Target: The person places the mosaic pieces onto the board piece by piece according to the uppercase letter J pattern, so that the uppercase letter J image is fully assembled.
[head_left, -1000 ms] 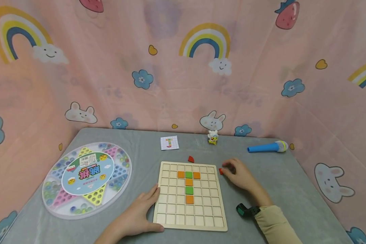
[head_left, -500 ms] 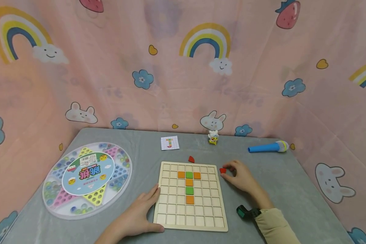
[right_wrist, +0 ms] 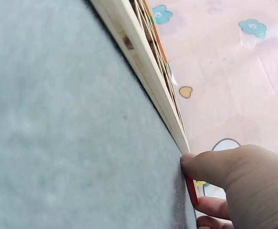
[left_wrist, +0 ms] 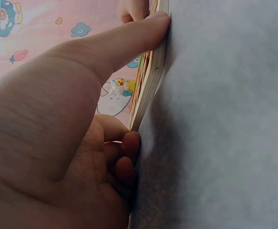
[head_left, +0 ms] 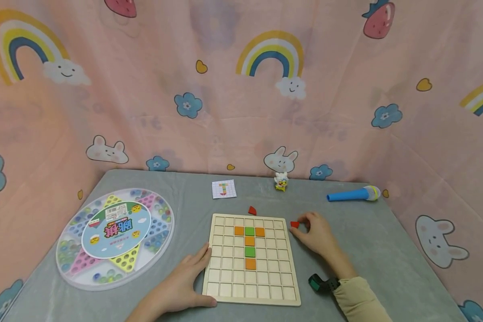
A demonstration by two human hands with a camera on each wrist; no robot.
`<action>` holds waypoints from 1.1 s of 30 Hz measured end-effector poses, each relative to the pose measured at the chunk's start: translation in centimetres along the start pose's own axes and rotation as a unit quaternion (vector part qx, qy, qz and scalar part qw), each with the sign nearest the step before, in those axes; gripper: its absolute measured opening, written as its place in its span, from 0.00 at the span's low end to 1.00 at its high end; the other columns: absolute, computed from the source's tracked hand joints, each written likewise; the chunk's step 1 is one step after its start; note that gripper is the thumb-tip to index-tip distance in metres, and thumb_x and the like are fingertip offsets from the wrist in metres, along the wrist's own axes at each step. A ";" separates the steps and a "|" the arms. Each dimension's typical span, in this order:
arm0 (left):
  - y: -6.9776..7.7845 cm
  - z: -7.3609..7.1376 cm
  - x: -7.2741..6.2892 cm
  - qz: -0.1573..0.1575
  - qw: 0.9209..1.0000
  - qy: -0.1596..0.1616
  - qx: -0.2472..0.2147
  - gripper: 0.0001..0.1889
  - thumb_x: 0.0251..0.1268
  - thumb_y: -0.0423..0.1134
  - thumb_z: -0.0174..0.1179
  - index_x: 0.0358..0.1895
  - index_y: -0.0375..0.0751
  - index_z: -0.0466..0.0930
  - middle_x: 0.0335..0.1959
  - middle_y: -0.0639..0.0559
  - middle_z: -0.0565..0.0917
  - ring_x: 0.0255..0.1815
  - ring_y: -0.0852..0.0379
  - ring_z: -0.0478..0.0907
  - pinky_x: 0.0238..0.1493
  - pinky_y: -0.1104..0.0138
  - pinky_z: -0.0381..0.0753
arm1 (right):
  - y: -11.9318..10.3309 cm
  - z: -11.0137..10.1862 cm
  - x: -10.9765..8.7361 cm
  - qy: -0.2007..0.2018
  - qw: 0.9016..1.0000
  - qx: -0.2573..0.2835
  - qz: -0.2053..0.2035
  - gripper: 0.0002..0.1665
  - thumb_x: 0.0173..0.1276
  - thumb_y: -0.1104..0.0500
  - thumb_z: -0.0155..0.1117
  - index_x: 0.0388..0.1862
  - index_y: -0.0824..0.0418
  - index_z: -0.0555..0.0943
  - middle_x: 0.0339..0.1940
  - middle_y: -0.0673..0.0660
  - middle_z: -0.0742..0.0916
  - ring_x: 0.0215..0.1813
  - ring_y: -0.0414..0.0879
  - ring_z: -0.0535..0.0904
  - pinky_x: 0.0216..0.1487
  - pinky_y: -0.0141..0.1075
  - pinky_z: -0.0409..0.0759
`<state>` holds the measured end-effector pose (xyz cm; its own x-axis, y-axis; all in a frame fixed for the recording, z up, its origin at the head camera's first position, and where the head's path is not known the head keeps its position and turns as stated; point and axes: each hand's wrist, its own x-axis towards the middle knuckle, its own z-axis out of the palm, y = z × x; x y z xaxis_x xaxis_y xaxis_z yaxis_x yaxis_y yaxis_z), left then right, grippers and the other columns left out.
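A square wooden grid board (head_left: 265,268) lies flat on the grey table, with orange tiles (head_left: 250,241) and green tiles (head_left: 250,252) forming a T in its cells. My left hand (head_left: 187,279) holds the board's near-left corner, thumb at the front edge and fingers along the left side. To the right of the board, close to its far corner, my right hand (head_left: 317,233) pinches a small red piece (head_left: 294,224) between thumb and fingers. The right wrist view shows this red piece (right_wrist: 191,190) edge-on, low over the cloth. Another red piece, rounded on one side (head_left: 252,210), lies just behind the board.
A patterned card (head_left: 224,188), a small toy figure (head_left: 281,181) and a blue toy microphone (head_left: 352,194) stand or lie along the back. On the left is a round Chinese checkers set (head_left: 114,237) with marbles. A black strap device (head_left: 323,283) sits at the right wrist.
The right hand has shifted slightly to the right with the red piece, and more of the piece now shows. My left hand and the board have stayed put.
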<state>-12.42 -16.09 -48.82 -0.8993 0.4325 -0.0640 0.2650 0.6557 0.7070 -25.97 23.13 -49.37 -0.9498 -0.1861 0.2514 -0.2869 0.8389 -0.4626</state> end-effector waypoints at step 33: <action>0.1 0.0 -0.1 -0.003 1.000 0.000 -0.009 0.66 0.47 0.63 0.82 0.85 0.35 0.55 0.88 0.44 0.51 0.78 0.40 0.62 0.71 0.40 0.70 | -8.5 0.1 -4.9 -0.049 0.993 0.104 0.009 0.15 0.64 0.55 0.82 0.44 0.59 0.88 0.32 0.48 0.83 0.32 0.39 0.75 0.34 0.31 0.77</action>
<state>-12.31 -16.04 -48.69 -0.9006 0.4293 -0.0682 0.2541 0.6473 0.7186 -18.87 16.90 -46.74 -0.9597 -0.2301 0.1615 -0.2795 0.7204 -0.6347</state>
